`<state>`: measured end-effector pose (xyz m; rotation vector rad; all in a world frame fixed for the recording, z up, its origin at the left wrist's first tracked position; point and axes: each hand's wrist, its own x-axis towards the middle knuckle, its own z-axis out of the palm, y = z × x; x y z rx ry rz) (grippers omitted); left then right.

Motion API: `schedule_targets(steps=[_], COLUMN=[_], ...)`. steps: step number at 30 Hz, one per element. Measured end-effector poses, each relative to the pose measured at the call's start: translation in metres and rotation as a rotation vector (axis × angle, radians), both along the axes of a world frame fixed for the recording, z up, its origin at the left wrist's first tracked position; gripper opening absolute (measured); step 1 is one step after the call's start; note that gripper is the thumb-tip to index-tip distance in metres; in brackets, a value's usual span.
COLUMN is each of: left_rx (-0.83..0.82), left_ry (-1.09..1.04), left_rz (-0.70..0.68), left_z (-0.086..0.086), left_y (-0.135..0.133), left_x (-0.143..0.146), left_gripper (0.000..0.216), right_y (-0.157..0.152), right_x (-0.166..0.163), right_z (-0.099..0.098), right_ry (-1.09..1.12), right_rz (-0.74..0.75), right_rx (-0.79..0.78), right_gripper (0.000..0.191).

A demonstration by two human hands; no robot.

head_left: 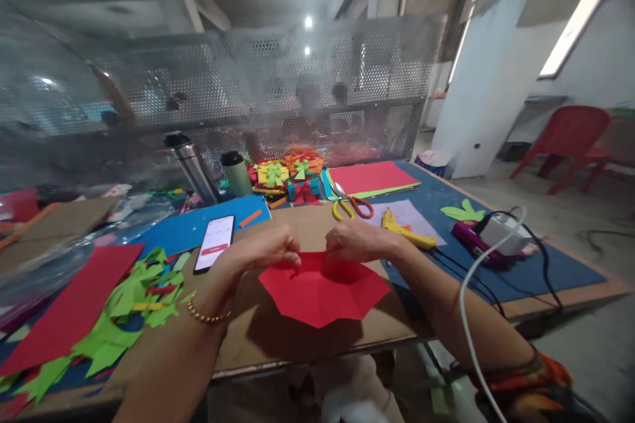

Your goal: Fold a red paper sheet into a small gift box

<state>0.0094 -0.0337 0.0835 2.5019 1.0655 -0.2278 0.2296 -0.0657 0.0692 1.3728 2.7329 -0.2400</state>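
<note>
A piece of red paper [320, 297] with crease lines and an angular outline is held over a brown cardboard sheet [243, 344], on which its shadow falls. My left hand [275, 248] pinches its far edge on the left, fingers curled. On the right, my right hand [350, 242] grips the same far edge with fingers closed. The fingertips are partly hidden behind the knuckles. Beyond my right hand lie scissors [353, 208] with one yellow and one red handle. A yellow glue gun [407, 231] rests on a pale lilac sheet [426, 225].
Left of my arm are a phone [215, 243], green paper scraps [124, 304] and a red sheet [74, 304]. A steel flask [191, 168], a green bottle [237, 173] and paper-decorated boxes [272, 175] stand behind. A power strip [481, 244] with a white cable [469, 317] is at right.
</note>
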Motion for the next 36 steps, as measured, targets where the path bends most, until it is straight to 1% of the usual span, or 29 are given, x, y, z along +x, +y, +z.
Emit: schedule_targets(steps=[4,8,10,15,18,21,24,26,29,32,36], left_rx=[-0.016,0.033,0.039,0.026,0.038,-0.003,-0.054,-0.042,-0.021,0.019,0.098], left_ry=[0.025,0.104,0.113,0.101,0.092,0.090,0.032,0.004,0.043,0.074,0.045], left_rz=[0.043,0.083,0.052,-0.080,-0.054,-0.008,-0.062,-0.085,-0.074,-0.093,-0.181], left_z=[-0.001,-0.002,-0.001,0.000,-0.001,0.000,0.000,-0.003,-0.009,-0.012,-0.012], left_y=[-0.001,-0.002,-0.002,-0.001,0.000,-0.001,-0.006,-0.009,-0.014,-0.015,-0.014], left_x=[0.003,0.007,0.008,0.007,0.006,0.007,0.012,0.018,0.027,0.031,0.032], left_gripper=[0.017,0.021,0.023,0.023,0.024,0.018,0.022,0.025,0.019,0.013,0.012], right_y=[0.001,0.003,0.004,0.001,0.000,0.000,-0.002,-0.004,-0.006,-0.006,-0.004], right_x=[0.001,0.004,0.006,0.008,0.007,0.005,0.001,-0.001,-0.003,-0.003,0.000], right_z=[-0.004,-0.008,-0.008,-0.006,-0.005,-0.006,-0.008,-0.009,-0.009,-0.008,-0.009], right_ry=[0.001,0.020,0.036,0.051,0.044,0.020,0.010,0.027,0.052,0.040,0.026], right_rz=[-0.012,-0.012,-0.008,0.007,0.032,0.023,0.030,0.070,0.111,0.084,0.062], right_rx=[0.015,0.008,0.007,0.013,0.020,0.028,0.029,0.021,-0.002,0.005,0.028], right_gripper=[0.023,0.022,0.021,0.020,0.022,0.021,0.021,0.023,0.025,0.024,0.025])
